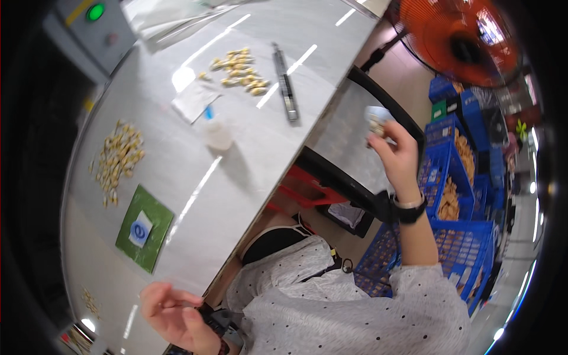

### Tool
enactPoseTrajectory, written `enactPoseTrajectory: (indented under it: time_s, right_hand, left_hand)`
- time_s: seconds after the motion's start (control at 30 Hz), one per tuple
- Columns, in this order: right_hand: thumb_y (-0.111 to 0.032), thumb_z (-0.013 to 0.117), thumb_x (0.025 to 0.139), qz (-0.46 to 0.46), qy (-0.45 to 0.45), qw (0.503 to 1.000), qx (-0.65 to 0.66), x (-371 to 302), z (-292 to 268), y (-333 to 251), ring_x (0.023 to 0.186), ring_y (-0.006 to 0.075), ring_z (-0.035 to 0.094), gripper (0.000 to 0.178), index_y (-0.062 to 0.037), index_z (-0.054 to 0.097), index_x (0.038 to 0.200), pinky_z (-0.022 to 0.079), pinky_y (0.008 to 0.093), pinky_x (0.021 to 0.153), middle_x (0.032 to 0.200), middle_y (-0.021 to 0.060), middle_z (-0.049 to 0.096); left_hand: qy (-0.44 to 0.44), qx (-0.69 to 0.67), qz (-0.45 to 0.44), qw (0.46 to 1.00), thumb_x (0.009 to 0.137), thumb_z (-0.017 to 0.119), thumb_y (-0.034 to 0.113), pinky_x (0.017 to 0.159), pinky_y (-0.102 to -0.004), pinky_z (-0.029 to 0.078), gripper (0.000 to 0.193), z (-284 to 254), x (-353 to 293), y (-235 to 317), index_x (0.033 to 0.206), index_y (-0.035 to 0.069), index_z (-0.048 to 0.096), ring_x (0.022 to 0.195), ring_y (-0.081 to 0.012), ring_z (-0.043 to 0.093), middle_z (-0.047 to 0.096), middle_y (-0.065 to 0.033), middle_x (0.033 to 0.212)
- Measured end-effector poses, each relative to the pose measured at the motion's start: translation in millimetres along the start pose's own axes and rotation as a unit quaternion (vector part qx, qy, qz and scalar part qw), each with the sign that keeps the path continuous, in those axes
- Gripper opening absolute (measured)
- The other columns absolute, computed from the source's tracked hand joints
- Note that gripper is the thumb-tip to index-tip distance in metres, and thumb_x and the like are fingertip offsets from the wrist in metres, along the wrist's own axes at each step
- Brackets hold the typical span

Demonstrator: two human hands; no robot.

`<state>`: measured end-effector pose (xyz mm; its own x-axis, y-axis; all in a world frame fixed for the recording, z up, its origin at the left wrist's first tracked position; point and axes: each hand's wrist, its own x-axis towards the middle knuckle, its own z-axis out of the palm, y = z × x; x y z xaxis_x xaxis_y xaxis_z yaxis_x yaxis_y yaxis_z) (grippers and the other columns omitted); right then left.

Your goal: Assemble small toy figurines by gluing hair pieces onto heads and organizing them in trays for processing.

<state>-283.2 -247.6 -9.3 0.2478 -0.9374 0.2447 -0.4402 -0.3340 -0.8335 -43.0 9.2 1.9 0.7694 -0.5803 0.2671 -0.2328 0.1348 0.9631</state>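
Observation:
My right hand (399, 154) is raised to the right, past the table's edge, and pinches a small whitish and light-blue piece (377, 118). Blur hides what kind of thing it is. Low in the picture, my left hand (177, 319) hovers by the near table edge, empty, with loosely bent fingers apart. Nearest to it on the table lies a green mat (155, 251), with a white square bearing a blue ring (141, 229) on top. Beyond stands a translucent bottle with a blue tip (218, 136). A black utility knife (285, 83) lies farther off.
Small yellow-and-white pieces form piles at the left (120, 157) and far side (241, 71). A folded white cloth or paper (195, 102) lies near the bottle. Off the table are a grey surface with black edging (346, 127), an orange fan (458, 44) and blue crates (461, 242).

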Motion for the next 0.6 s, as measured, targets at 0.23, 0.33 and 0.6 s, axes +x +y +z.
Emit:
enactPoseTrajectory:
  time_s: [0.23, 0.33, 0.6]
  right_hand:
    - [-0.025, 0.062, 0.068, -0.095, -0.219, 0.952, -0.192, 50.3, 71.3, 80.0, 0.067, 0.03, 0.058, 0.024, -0.0034, 0.063, 0.078, 0.046, 0.0371, 0.062, 0.072, 0.0158, 0.06]
    - [-0.028, 0.055, 0.074, -0.091, -0.294, 0.919, -0.246, 70.3, 106.1, 83.7, 0.078, 0.0313, 0.058, 0.028, -0.0084, 0.062, 0.092, 0.047, 0.0373, 0.069, 0.083, 0.0141, 0.061]
    - [-0.025, 0.053, 0.074, -0.09, -0.4, 0.86, -0.304, 79.8, 110.2, 62.5, 0.081, 0.0303, 0.059, 0.027, -0.0106, 0.06, 0.097, 0.048, 0.0377, 0.067, 0.085, 0.014, 0.062]
  left_hand:
    - [0.006, 0.164, -0.031, 0.986, 0.08, 0.048, 0.003, 0.047, -0.0207, 0.038, 0.027, -21.7, 30.2, -0.4, 0.107, -0.001, 0.045, 0.057, -0.0132, 0.045, 0.049, -0.0072, 0.07]
    - [0.017, 0.193, -0.04, 0.98, 0.079, 0.048, 0.002, 0.044, -0.0216, 0.036, 0.026, -12.2, 32.1, -0.2, 0.105, 0.0, 0.045, 0.053, -0.0133, 0.044, 0.047, -0.0066, 0.068]
    - [0.033, 0.242, -0.056, 0.968, 0.079, 0.047, 0.003, 0.041, -0.0202, 0.03, 0.021, -5.0, 37.0, 1.6, 0.1, 0.0, 0.046, 0.049, -0.0115, 0.04, 0.047, -0.0053, 0.062]
